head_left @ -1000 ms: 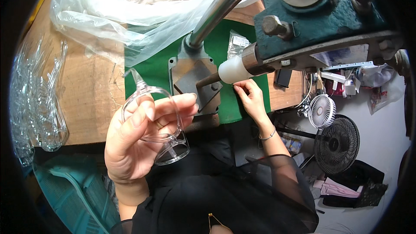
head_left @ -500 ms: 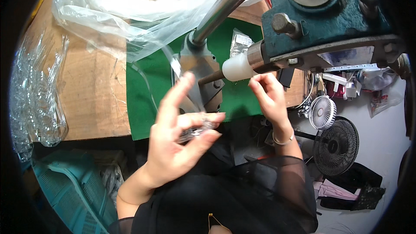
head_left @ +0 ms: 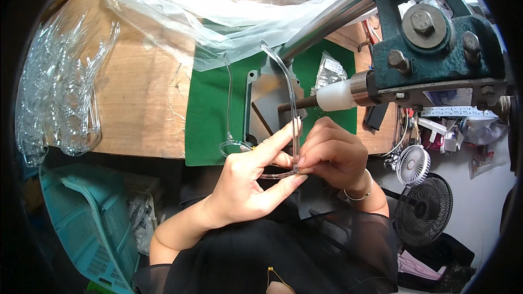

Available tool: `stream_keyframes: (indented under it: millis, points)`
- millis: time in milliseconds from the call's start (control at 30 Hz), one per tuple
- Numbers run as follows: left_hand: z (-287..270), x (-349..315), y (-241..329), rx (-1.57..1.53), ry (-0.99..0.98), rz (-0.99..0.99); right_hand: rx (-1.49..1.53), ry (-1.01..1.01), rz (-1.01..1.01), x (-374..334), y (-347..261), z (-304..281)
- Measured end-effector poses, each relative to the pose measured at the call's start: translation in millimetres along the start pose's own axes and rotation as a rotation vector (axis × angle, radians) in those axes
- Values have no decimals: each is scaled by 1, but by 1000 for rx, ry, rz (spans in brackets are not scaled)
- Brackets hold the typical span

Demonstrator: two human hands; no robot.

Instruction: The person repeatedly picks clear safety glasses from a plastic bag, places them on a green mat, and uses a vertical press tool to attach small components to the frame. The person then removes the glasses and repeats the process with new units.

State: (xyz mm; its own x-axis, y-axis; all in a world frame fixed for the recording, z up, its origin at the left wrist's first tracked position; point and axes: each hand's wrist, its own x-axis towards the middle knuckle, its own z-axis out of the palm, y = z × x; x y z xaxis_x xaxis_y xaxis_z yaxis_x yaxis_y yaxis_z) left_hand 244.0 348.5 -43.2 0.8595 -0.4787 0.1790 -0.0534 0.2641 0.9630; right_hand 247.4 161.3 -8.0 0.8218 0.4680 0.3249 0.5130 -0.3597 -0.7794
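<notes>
Both hands hold a clear glasses frame (head_left: 256, 152) just in front of the press (head_left: 430, 43).

The left hand (head_left: 248, 185) has its fingers spread, thumb and forefinger pinched on the frame's lower rim; the right hand (head_left: 332, 155) has its fingers bunched together on the same corner, touching the left fingertips. One clear arm (head_left: 283, 81) of the frame rises toward the press's steel lever (head_left: 327, 22), the other stands over the green mat (head_left: 210, 109). Left of the press lie a plastic bag (head_left: 180, 16) and, further off, a pile of clear frames (head_left: 60, 92) on the wooden bench (head_left: 141, 92). Right of the press stand two small fans (head_left: 419, 196).
</notes>
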Motion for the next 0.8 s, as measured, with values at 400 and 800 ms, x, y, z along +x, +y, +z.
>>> stream_keyframes:
  millis: [400, 800]
  points:
    - [1, 4, 2, -79, -59, -47, 365, 25, 214, -8, 4, 4]
    - [2, 4, 0, -182, -51, -64, 247, 130, -6, -3, 8, 6]
